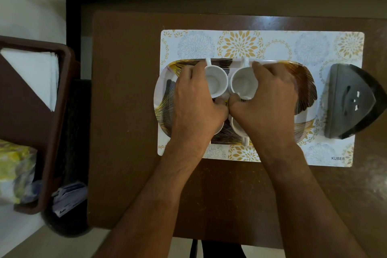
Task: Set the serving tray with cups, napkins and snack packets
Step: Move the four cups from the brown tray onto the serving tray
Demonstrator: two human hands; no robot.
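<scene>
A patterned serving tray (303, 84) lies on a floral placemat (272, 46) on the brown table. Two white cups stand upright side by side at the tray's far side. My left hand (194, 100) grips the left cup (215, 81), its handle pointing away from me. My right hand (268, 98) grips the right cup (243, 82). Under my right hand a third white cup (238, 130) shows partly, handle toward me. Another cup may sit under my left hand; it is mostly hidden. White napkins (33, 73) and yellow snack packets (14, 172) lie in a brown bin at the left.
A dark napkin holder (354, 102) stands on the placemat's right end, close to the tray. The brown bin (60, 123) sits on a white surface left of the table. A dark wastebasket with papers (69, 197) stands between them.
</scene>
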